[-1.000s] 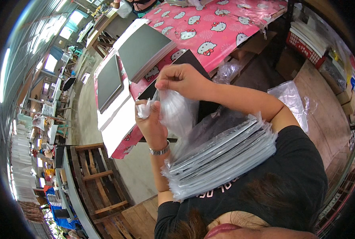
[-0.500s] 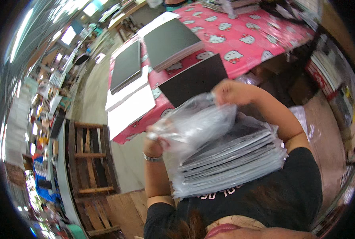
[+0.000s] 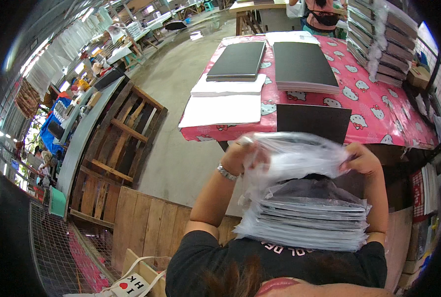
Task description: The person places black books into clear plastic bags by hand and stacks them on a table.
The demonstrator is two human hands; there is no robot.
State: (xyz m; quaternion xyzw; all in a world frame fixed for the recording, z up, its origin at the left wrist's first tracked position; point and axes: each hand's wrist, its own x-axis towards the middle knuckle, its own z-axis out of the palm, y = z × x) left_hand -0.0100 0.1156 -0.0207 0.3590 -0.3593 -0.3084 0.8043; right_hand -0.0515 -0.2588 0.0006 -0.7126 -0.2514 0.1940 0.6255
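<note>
Several fingers of the right hand (image 3: 363,159) bent in, pinching the right end of a clear bag (image 3: 299,153); left hand (image 3: 242,155) curled closed on its left end, single fingers lost in blur. Bag spread between them, film hazy and creased. Metal watch (image 3: 227,172) on left wrist. Nearer, just before the black shirt (image 3: 195,258): bagged stack (image 3: 304,225), many layers. Beyond the bag, black board (image 3: 313,121) at the near edge of a pink-covered table (image 3: 398,108). Farther on it: white sheets (image 3: 220,111) left, two black-topped piles (image 3: 305,63) side by side, tall wrapped piles (image 3: 391,47) far right. Wooden pallet (image 3: 123,129) left of the table, red basket (image 3: 418,193) right. One person (image 3: 324,17) beyond the far edge.
</note>
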